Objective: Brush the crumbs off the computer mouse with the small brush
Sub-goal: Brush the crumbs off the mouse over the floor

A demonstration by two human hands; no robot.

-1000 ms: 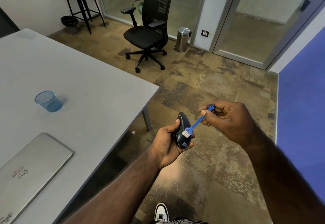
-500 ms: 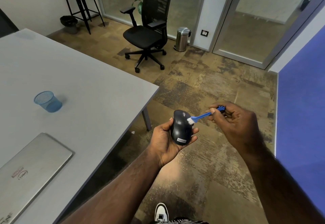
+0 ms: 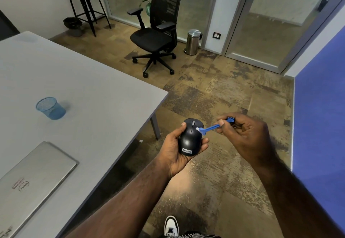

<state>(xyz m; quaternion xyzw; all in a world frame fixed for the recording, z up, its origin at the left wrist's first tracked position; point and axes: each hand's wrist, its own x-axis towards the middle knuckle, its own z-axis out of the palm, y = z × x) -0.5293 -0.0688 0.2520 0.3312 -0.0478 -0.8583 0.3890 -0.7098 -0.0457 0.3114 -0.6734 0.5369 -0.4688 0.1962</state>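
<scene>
left hand (image 3: pixel 175 149) cradles the black mouse (image 3: pixel 190 138) out over the floor, just off the table (image 3: pixel 93 96) corner, grip wrapped around it. right hand (image 3: pixel 242 135) pinches the blue brush (image 3: pixel 211 127), grip tight on the handle, white bristles touching the mouse's top near the wheel.

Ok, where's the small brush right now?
The small brush is pinched in the right hand, bristles on the mouse held by the left hand.

Hands over open floor (image 3: pixel 214 92); table (image 3: pixel 104 96) edge close left; blue wall (image 3: pixel 321 107) right.
</scene>
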